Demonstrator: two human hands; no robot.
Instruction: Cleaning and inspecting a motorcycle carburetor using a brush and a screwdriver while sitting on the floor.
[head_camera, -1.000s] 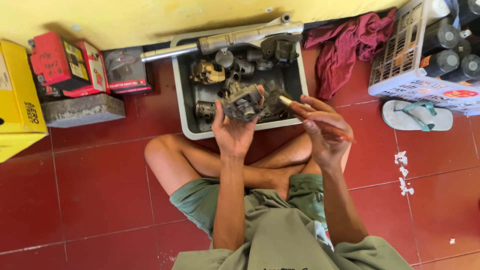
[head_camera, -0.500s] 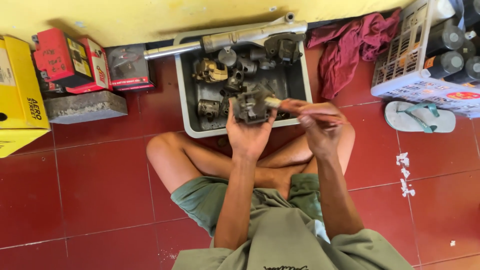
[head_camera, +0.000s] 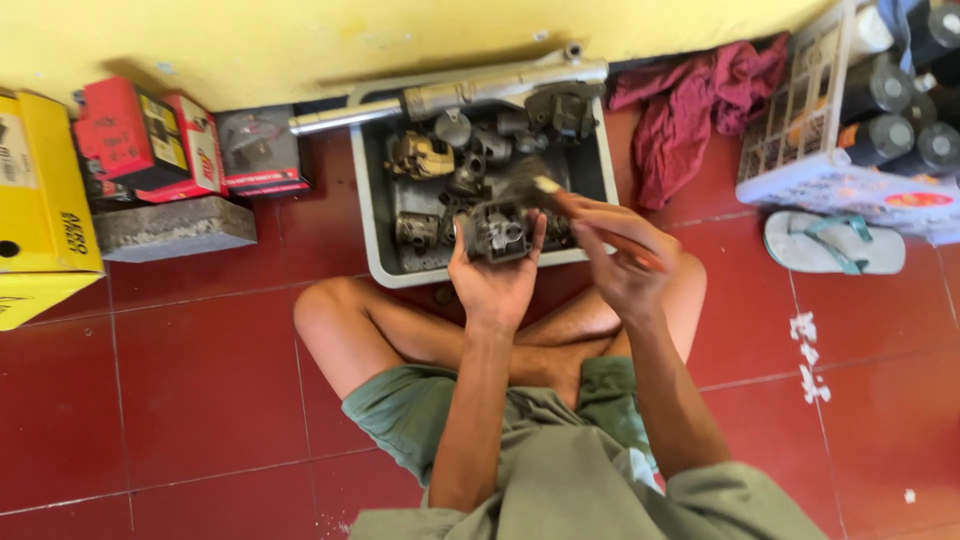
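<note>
Head view looks down on a person seated cross-legged on a floor of red tiles (head_camera: 200, 400). The left hand (head_camera: 495, 285) cups a dark grey metal engine part (head_camera: 498, 232), fingers curled up around its sides and thumb against its right edge, holding it over the near rim of a grey plastic tray (head_camera: 372, 215) filled with greasy metal parts. The right hand (head_camera: 622, 255) is closed on a thin wooden-handled brush (head_camera: 560, 197), fingers wrapped around the handle, its blurred bristle end just above the top right of the held part. Compared with half a second ago, the right hand has lifted the brush from lying flat across the part to angling up and left over the tray, while the left hand keeps the part in much the same spot.

A long silver metal tube (head_camera: 450, 95) lies along the far rim of the tray, against the yellow wall. A crumpled maroon cloth (head_camera: 690, 115) lies to the right of the tray, a pale flip-flop sandal (head_camera: 835, 245) beyond it. Red cardboard boxes (head_camera: 150, 140) and a yellow carton (head_camera: 40, 200) stand to the left, with a grey concrete block (head_camera: 170, 228) in front of them.
</note>
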